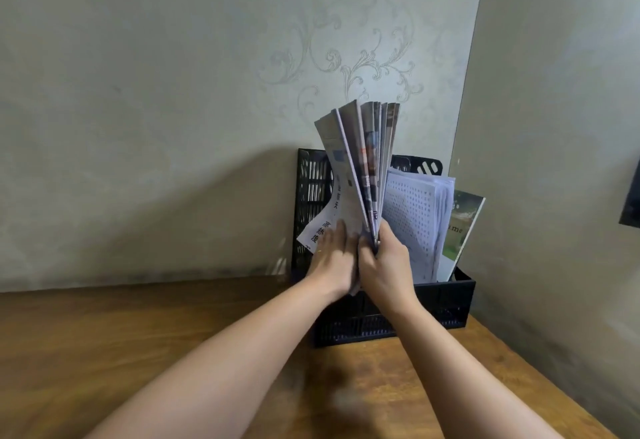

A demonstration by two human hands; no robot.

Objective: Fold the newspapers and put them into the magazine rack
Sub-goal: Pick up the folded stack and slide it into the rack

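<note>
A folded newspaper (pixel 360 165) stands upright over the black magazine rack (pixel 446 296), its layers fanned out at the top. My right hand (pixel 386 265) grips its lower edge, fingers curled round the fold. My left hand (pixel 332 258) lies flat against the paper's left face with straight fingers. The rack sits on the wooden table against the wall. In its right part stand a white printed paper bundle (pixel 415 224) and a green-covered magazine (pixel 462 227). The newspaper's bottom end is hidden behind my hands.
The wooden table (pixel 156 345) runs from the left to the room corner at the right. Patterned wallpaper (pixel 207 92) rises behind the rack. A dark object (pixel 632 196) hangs on the right wall at the frame edge.
</note>
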